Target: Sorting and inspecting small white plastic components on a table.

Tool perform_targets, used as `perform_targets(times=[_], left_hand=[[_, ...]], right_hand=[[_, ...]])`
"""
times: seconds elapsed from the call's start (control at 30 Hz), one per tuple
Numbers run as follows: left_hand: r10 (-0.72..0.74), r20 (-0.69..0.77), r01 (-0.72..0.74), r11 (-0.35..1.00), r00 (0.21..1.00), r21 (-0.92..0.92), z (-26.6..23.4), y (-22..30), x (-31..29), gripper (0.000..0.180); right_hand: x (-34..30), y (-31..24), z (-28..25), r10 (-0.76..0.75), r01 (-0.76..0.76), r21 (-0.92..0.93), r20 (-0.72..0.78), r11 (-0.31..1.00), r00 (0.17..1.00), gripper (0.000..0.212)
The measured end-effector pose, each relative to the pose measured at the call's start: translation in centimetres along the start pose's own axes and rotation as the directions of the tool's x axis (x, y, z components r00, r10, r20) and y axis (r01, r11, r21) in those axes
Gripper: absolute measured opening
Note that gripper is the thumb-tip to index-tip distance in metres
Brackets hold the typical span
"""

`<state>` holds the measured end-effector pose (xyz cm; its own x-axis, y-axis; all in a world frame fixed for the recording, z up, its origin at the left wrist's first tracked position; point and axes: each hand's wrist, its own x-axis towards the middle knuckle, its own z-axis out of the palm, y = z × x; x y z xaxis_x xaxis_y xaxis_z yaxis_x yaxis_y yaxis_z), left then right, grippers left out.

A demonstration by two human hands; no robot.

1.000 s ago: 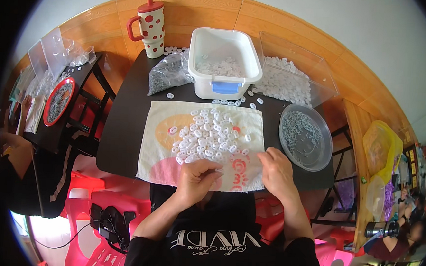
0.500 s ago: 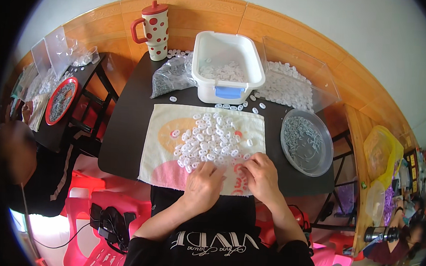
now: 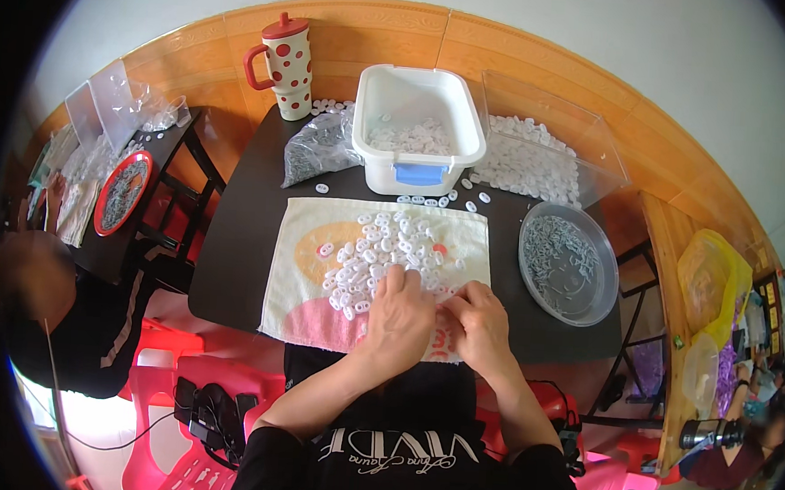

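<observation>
A heap of small white oval plastic pieces with two holes (image 3: 383, 249) lies on a cream, yellow and pink towel (image 3: 303, 304) in front of me. My left hand (image 3: 398, 324) is over the near edge of the heap, its fingers bent down and closed. Close on its right, above the towel's near right corner, is my right hand (image 3: 477, 327), with thumb and fingers pinched together. Both sets of fingertips nearly meet; whatever lies between them is hidden. To the right stands a round clear dish (image 3: 591, 307) of small grey screw-like parts (image 3: 556, 248).
Behind the towel stands a white tub (image 3: 417, 176) holding more white pieces. Beside it are a clear bin (image 3: 595, 163) of white pieces, a plastic bag (image 3: 319, 151) of grey parts and a dotted tumbler (image 3: 288, 72). At left, a person (image 3: 73, 329) sits by another table with a red tray (image 3: 101, 212).
My left hand has moved right and forward onto the heap, closer to the right hand. My right hand has stayed nearly in place. The whole view has shifted slightly.
</observation>
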<state>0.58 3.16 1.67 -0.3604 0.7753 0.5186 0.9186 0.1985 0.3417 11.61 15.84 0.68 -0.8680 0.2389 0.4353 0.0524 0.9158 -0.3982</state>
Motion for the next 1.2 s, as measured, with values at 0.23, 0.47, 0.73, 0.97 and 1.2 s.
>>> perform_targets(times=[0.23,0.47,0.73,0.97,1.2], left_hand=[[0.006,-0.034,-0.007,1.0,0.999,-0.028,-0.3,0.0,0.4,0.009],[-0.377,0.139,0.34,0.543,0.916,-0.768,-0.7,-1.6,-1.5,0.013],[-0.452,0.316,0.365,0.022,0.834,-0.931,-0.8,-2.0,-1.8,0.014],[-0.37,0.209,0.293,0.189,0.905,-0.937,-0.9,-2.7,-2.8,0.018],[-0.336,0.314,0.359,0.08,0.888,-0.93,-1.9,-2.2,-3.1,0.029]], right_hand=[[-0.3,0.7,0.3,-0.003,0.004,0.012,-0.048,1.0,0.999,0.014],[-0.1,0.1,-0.3,0.133,-0.025,0.477,-0.193,0.878,0.972,0.013],[0.8,-1.2,-0.6,0.144,-0.041,0.64,-0.11,0.767,0.983,0.017],[1.6,-1.6,-1.8,0.067,-0.013,0.698,-0.051,0.716,0.996,0.018],[2.7,-2.5,-2.6,0.042,-0.038,0.697,0.012,0.716,0.999,0.026]])
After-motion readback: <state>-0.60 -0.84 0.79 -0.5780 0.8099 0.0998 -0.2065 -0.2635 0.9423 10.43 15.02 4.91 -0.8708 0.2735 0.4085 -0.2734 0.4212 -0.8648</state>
